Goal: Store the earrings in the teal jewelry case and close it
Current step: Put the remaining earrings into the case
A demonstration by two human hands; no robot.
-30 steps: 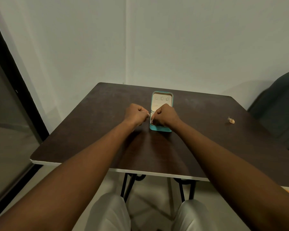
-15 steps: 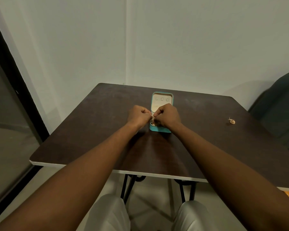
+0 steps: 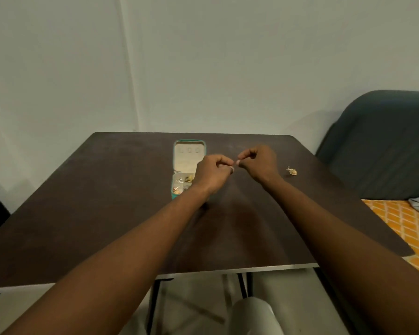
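The teal jewelry case (image 3: 189, 144) lies open on the dark table (image 3: 121, 213), its cream lid flat at the far end. Several gold and silver earrings (image 3: 184, 182) sit in its near compartments. One gold earring (image 3: 292, 171) lies loose on the table to the right. My left hand (image 3: 212, 175) hovers just right of the case and covers its right edge, fingers curled, thumb against forefinger. My right hand (image 3: 259, 165) is beside it with fingers curled the same way, its fingertips a short gap from the left hand's. I see nothing between either hand's fingertips.
A dark blue chair back (image 3: 382, 146) stands off the table's right side, above an orange patterned cloth (image 3: 404, 221). Pale walls meet in a corner behind the table. My knee (image 3: 254, 317) shows below the near table edge.
Both hands have left the case's near compartments and moved right, toward the loose earring. The view has swung right, and the earrings in the case are now uncovered.
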